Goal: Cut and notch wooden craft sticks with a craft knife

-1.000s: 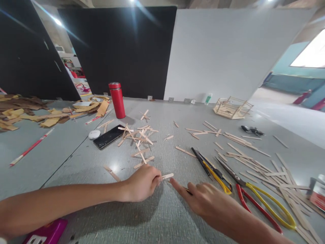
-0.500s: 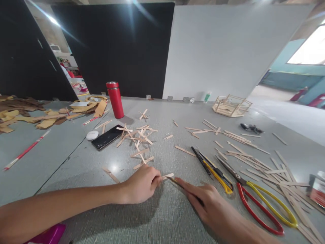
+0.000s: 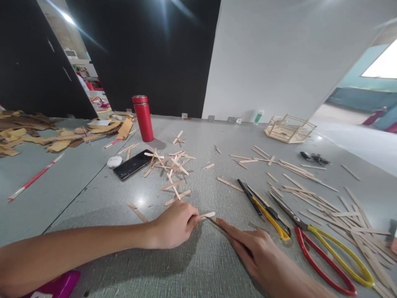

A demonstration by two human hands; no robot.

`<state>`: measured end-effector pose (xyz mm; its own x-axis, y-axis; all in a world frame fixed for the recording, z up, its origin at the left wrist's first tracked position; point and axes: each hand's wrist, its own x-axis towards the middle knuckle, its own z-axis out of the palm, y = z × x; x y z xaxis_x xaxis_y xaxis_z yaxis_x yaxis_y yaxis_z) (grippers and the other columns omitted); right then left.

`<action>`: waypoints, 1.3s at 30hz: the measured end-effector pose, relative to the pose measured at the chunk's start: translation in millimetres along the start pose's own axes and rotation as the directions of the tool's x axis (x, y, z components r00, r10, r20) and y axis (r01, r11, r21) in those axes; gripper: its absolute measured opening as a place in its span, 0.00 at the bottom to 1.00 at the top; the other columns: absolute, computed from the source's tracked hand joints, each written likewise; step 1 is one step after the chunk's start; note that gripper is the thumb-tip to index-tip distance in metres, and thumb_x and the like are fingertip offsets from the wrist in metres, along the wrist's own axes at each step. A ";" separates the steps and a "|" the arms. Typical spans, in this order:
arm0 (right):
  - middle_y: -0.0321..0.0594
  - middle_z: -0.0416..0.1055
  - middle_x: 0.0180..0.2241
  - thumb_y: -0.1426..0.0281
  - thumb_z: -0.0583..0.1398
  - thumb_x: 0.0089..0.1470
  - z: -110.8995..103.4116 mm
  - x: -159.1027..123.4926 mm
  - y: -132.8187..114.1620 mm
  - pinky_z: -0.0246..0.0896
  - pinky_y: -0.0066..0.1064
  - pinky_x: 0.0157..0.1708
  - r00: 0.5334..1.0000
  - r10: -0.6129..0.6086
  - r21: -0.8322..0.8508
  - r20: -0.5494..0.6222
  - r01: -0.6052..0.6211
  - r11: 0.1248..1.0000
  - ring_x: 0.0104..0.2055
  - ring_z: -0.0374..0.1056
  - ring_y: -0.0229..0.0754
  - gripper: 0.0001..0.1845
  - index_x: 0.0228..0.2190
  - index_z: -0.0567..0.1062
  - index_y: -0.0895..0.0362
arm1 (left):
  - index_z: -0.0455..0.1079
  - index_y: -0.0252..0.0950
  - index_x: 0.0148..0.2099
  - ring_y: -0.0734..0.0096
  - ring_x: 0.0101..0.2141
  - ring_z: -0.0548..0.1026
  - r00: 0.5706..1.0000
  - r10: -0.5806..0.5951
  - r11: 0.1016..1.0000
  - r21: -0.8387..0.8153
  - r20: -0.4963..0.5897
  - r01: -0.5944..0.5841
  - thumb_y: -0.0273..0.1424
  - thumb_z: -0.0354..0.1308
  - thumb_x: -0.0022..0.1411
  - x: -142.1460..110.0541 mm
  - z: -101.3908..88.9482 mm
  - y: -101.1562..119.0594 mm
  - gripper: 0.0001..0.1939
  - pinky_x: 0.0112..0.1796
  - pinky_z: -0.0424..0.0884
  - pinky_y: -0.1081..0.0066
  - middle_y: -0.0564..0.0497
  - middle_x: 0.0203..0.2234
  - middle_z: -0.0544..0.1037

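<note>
My left hand (image 3: 176, 223) is closed, thumb and fingers pinching a wooden craft stick (image 3: 210, 215) low over the grey table. The stick's rounded end sticks out to the right of the fingers. My right hand (image 3: 254, 248) is wrapped round a slim craft knife (image 3: 214, 222), its forefinger stretched along the top. The knife's narrow tip meets the stick close to my left fingertips; its handle is mostly hidden in the palm. Just beyond my left hand lie several crossed craft sticks (image 3: 173, 186).
Right of my right hand lie a yellow box cutter (image 3: 269, 217) and red-and-yellow-handled snips (image 3: 300, 223), with loose sticks (image 3: 350, 215) beyond. A phone (image 3: 133, 164), a red flask (image 3: 143, 119) and a stick frame (image 3: 290, 129) stand or lie farther back.
The camera view has turned slightly left, so the table things sit a little farther right. Both hands keep nearly the same pose, the knife tip still at the craft stick.
</note>
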<state>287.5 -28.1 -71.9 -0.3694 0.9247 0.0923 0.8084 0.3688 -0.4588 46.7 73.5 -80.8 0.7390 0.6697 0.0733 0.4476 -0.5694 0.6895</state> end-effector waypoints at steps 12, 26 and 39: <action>0.42 0.80 0.38 0.68 0.50 0.71 3.1 -4.1 7.8 0.71 0.37 0.39 0.998 0.056 -0.021 -0.021 -0.057 0.998 0.38 0.77 0.43 0.24 0.65 0.66 0.48 | 0.61 0.37 0.22 0.76 0.18 0.58 1.000 0.006 1.000 -0.005 -0.008 -0.006 0.24 0.52 0.68 -0.3 0.3 0.2 0.20 0.24 0.50 0.69 0.58 0.15 0.62; 0.42 0.79 0.34 0.68 0.48 0.72 3.4 -2.5 3.8 0.70 0.35 0.36 0.998 0.057 -0.037 0.015 -0.056 0.998 0.34 0.76 0.43 0.25 0.65 0.67 0.52 | 0.59 0.36 0.22 0.76 0.19 0.58 1.000 0.000 1.000 0.005 -0.005 0.000 0.23 0.52 0.67 1.2 -0.4 1.7 0.19 0.24 0.50 0.70 0.59 0.15 0.59; 0.35 0.78 0.29 0.82 0.50 0.66 -25.8 14.8 -12.4 0.65 0.23 0.27 0.971 -0.188 -0.292 0.149 0.224 0.930 0.26 0.72 0.34 0.28 0.64 0.67 0.59 | 0.59 0.36 0.23 0.77 0.19 0.59 0.999 0.045 0.999 0.019 0.030 -0.046 0.22 0.50 0.67 0.3 -1.2 1.8 0.18 0.24 0.51 0.72 0.59 0.16 0.62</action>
<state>283.8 -16.6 -42.1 -0.5786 0.8144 0.0440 0.8025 0.5781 -0.1478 47.1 73.2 -78.6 0.7731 0.6288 0.0830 0.4230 -0.6087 0.6713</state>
